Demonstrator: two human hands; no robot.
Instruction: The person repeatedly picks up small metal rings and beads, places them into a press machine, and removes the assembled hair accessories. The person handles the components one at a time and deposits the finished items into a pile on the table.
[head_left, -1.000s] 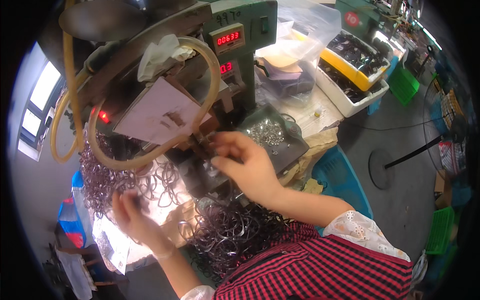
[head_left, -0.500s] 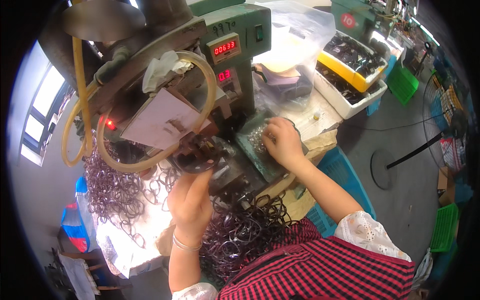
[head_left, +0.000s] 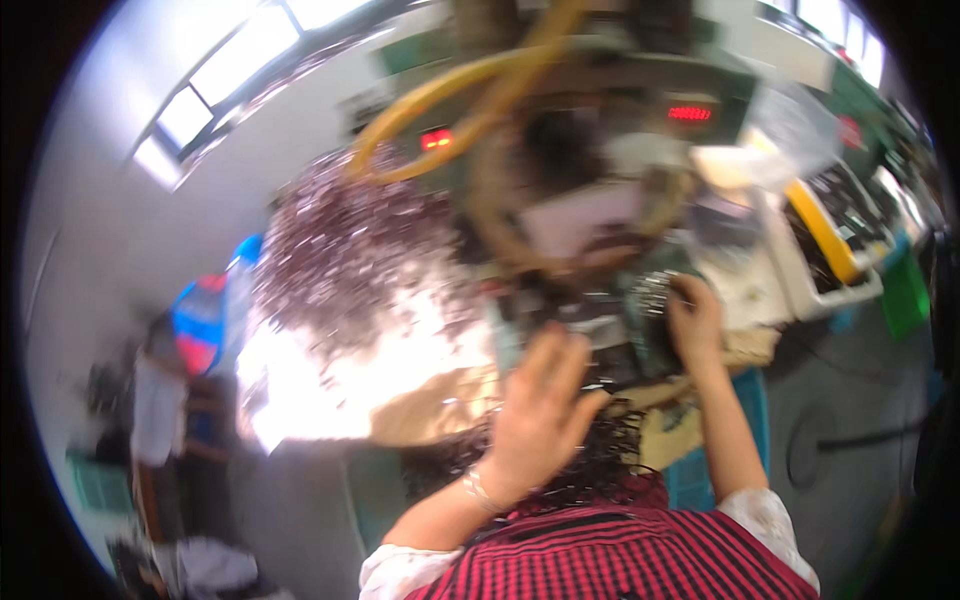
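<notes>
A green machine (head_left: pixel 640 72) is standing beyond the fingers of both hands, its details blurring. A bright worktable (head_left: pixel 330 395) is stretching out to the left of the left fingers. On it, farther out from those fingers, a heap of dark glossy loops (head_left: pixel 350 235) is lying. A red-and-black checked garment (head_left: pixel 600 560) is covering the person's body, nearer than either set of fingers. To the right of the right fingers, a white box (head_left: pixel 800 290) is sitting with a yellow box (head_left: pixel 822 235) above it. More dark loops (head_left: pixel 622 430) are bunching up just right of the left thumb. A yellowish hose (head_left: pixel 405 105) is curving well beyond the left fingers.

The left hand (head_left: pixel 535 430) is pointing toward the machine, its fingers stretching out released, the thumb standing apart. The right hand (head_left: pixel 695 325) is curling its fingers at the right side of a dark tray (head_left: pixel 652 345); whether they are pinching anything, I cannot tell. In the tray, small shiny pieces (head_left: pixel 654 288) are lying just left of the right fingertips. A thin bracelet (head_left: pixel 478 492) is circling the left wrist, behind the fingers.
</notes>
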